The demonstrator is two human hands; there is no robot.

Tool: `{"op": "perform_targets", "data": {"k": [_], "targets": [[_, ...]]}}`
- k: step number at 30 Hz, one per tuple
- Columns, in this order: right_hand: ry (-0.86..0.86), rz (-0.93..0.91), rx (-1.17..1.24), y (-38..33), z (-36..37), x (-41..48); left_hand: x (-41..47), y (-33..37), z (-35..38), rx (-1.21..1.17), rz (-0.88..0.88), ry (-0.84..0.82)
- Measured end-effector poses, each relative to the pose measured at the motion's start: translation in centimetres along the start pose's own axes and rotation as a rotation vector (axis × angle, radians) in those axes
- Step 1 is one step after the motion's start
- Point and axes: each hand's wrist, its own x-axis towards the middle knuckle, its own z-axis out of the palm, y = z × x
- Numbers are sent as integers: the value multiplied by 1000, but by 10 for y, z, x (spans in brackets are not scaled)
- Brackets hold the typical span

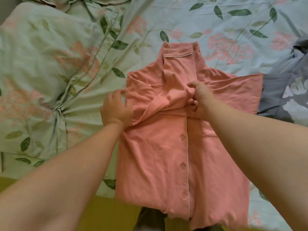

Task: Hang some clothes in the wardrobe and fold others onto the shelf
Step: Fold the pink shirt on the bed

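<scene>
A salmon-pink button-up pyjama shirt (158, 147) with white piping lies front up on the bed, its hem hanging over the near edge. One sleeve is folded across the chest and points up the middle. My right hand (201, 99) pinches a bunch of that folded cloth at the shirt's centre. At the shirt's left edge, my left hand (116, 109) has its fingers curled on the fold of the left shoulder. The shirt's other sleeve (241, 90) spreads flat to the right.
The bed is covered by a pale floral sheet (216, 22). A bunched green floral duvet (41, 72) lies on the left. A grey garment with white flowers (286, 99) lies at the right, touching the pink sleeve. Yellow floor (100, 214) shows below the bed edge.
</scene>
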Motion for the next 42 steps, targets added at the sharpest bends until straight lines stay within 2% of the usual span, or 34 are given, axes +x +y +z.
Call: {"op": "perform_targets", "data": {"k": [2,6,8,10,15,17,19,21,23,25,27,31,35,39,42], "targets": [[44,-27,-34,-9,3,4,32,10,-1,47,106,3],[122,-115,-114,-25,9,15,84,30,-2,253,402,-248],[115,-141,-126,-32,10,17,98,35,0,369,478,-354],[54,-170,-146,-37,9,22,111,36,3,488,505,-386],[4,-113,130,-48,2,21,130,38,10,540,293,-311],[-26,-105,154,-50,-2,18,119,42,14,572,227,-229],[-27,-93,146,-47,-6,19,97,47,17,556,307,-39],[-40,-79,122,-45,-8,19,70,49,25,345,461,61],[-68,-67,117,-44,-10,15,41,47,33,130,541,-15],[-98,-72,165,-47,-11,12,16,46,40,69,533,-155],[-145,-97,245,-52,-14,11,-2,41,46,93,529,-225],[-197,-197,267,-60,-29,12,-17,36,55,203,529,-86],[-166,-213,218,-51,-56,13,-30,36,58,330,712,25],[-168,-205,254,-48,-88,9,-35,31,67,379,780,69],[-221,-191,319,-59,-108,-1,-43,28,72,431,774,43]]}}
